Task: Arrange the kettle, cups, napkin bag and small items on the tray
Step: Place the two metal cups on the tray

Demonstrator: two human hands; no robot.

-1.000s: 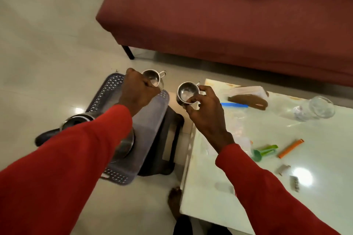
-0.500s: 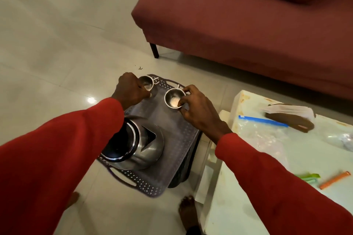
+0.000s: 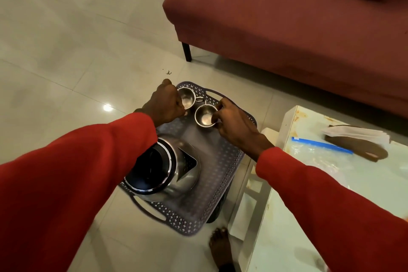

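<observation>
A grey perforated tray [image 3: 223,161] sits low beside the white table. A steel kettle [image 3: 174,174] with its lid off stands on the tray's near part. My left hand [image 3: 165,104] grips a small steel cup [image 3: 187,98] at the tray's far left corner. My right hand [image 3: 234,121] pinches the rim of a second steel cup [image 3: 204,116] just to the right of the first. Both cups are down at the tray's surface, handles pointing away. A clear zip bag with a blue seal [image 3: 320,146] lies on the table to the right.
A red sofa [image 3: 287,24] stands behind the tray, one black leg [image 3: 186,51] near it. The white table [image 3: 331,205] fills the right side, with a napkin stack in a brown holder [image 3: 357,141] on it. A bare foot [image 3: 219,247] rests on the tiled floor below the tray.
Both hands carried the cups from above the table's edge leftwards and down onto the far end of the tray. The view swung left, so the kettle is now fully visible.
</observation>
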